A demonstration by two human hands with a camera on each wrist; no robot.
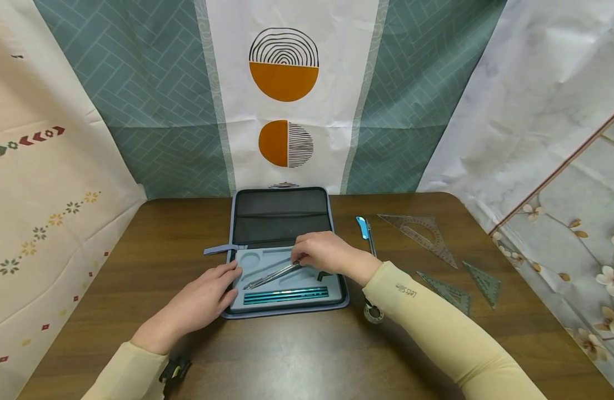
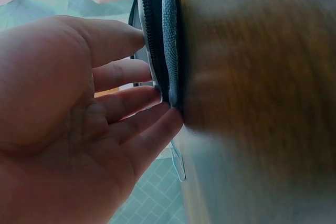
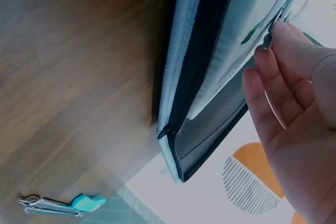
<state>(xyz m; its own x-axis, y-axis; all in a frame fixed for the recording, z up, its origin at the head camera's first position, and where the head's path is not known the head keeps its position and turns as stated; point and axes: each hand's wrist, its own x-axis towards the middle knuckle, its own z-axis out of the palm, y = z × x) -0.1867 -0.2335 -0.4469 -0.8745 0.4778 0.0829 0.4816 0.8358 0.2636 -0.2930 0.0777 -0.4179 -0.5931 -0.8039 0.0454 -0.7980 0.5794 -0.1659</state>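
Fingers (image 1: 226, 273) of the spread left hand (image 1: 206, 294) touch the case's (image 1: 274, 205) left edge. Past the pencils (image 1: 286, 296) along the near edge, the right hand (image 1: 325, 253) pinches a silver compass (image 1: 271, 277), slanted toward the left edge. Holding the case still and the compass low should help.

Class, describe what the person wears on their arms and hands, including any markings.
The left sleeve and right sleeve are pale yellow and reach the wrists. Small dark lettering marks the right one near its wrist end. The left hand and right hand are ungloved.
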